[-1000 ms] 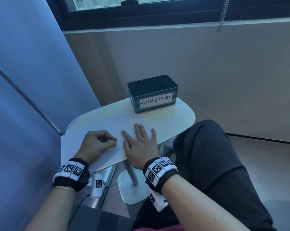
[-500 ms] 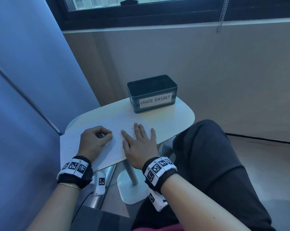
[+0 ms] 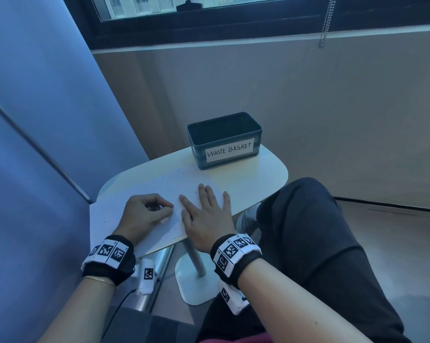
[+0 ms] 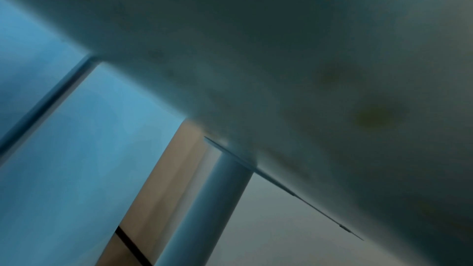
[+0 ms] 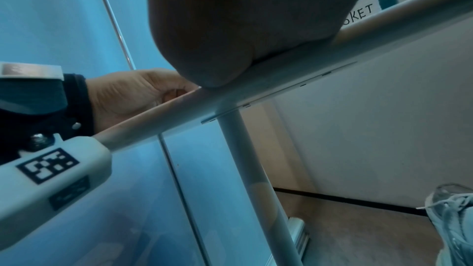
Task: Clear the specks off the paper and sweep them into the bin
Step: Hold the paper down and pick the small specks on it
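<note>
Paper [image 3: 139, 194] lies flat on the small white table [image 3: 263, 174], and its near left corner sticks out past the table edge. Tiny dark specks [image 3: 174, 180] are dotted over the far part of the sheet, between the hands and the bin.

The right hand [image 3: 206, 214] lies flat on the paper's right side with its fingers straight and a little spread. It holds nothing. It looks like it is pressing down so the sheet does not slide.

The left hand [image 3: 144, 214] rests on the paper just left of the right hand. Its fingers are curled in, with the thumb touching the fingertips. It may be pinching something small and dark, perhaps an eraser or a speck, but I cannot tell what it is.

The dark bin [image 3: 225, 139], with a label that says WASTE BASKET, stands at the far end of the table, open at the top and close enough to sweep into. The specks are still on the paper, so the sweeping is not done yet.
</note>
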